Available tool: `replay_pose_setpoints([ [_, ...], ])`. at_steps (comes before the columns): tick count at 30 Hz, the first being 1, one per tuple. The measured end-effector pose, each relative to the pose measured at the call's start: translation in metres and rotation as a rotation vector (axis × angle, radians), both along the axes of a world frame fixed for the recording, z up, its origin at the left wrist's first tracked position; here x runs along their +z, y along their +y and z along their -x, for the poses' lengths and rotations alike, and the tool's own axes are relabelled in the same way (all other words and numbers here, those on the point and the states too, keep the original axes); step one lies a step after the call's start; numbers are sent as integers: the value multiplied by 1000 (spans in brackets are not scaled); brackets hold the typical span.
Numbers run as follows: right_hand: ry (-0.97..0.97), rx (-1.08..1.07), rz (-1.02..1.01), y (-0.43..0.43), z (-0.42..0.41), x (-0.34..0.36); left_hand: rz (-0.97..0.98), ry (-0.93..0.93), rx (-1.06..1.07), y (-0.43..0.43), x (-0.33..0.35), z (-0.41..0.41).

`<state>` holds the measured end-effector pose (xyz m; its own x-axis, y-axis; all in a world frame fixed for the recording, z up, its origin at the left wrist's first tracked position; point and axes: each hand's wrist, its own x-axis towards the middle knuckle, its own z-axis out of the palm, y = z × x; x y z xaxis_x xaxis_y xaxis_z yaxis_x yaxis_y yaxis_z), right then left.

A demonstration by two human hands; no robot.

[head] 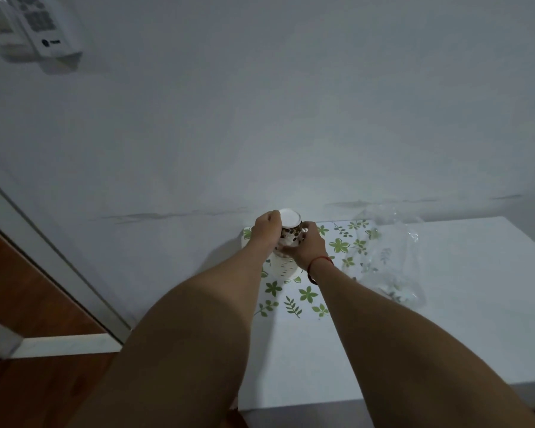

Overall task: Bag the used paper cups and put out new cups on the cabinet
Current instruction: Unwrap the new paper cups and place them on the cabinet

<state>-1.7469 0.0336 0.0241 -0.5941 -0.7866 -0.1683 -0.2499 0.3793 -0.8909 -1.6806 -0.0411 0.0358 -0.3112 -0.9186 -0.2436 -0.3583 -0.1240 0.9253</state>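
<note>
White cabinet top (445,319) carries a leaf-print mat (294,301) at its back left corner, against the wall (260,118). Stack of paper cups (286,257) stands upside down on the mat, base up, tilted slightly left. Top cup (291,230) has a brown bean print and a white base facing the camera; lower cups look pale with a faint print. Left hand (264,227) grips the top cup from the left, fingers curled around its upper wall just under the base. Right hand (309,245) wraps the stack from the right a bit lower, fingers closed on the cup wall; fingertips are hidden behind the cups, so exact contact can't be told. Red string bracelet (320,261) on the right wrist. Clear plastic bag (389,261) lies crumpled on the cabinet just right of the hands, partly over the mat, not touched. Wall-mounted remote holder (34,29) sits upper left, blurred. Wood floor (28,304) at left.
</note>
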Motion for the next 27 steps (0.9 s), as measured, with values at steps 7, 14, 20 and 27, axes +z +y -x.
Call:
replay_pose_setpoints([
  [7, 74, 73, -140, 10, 20, 13, 37, -63, 32, -5, 20, 4],
  [14, 257, -255, -239, 55, 87, 21, 317, -62, 15, 5, 61, 46],
  [20, 260, -385, -576, 117, 115, -25, 455, -154, -200, 38, 40, 94],
  [27, 228, -225, -570, 159, 140, -31, 348, -323, -470, 71, -9, 153],
])
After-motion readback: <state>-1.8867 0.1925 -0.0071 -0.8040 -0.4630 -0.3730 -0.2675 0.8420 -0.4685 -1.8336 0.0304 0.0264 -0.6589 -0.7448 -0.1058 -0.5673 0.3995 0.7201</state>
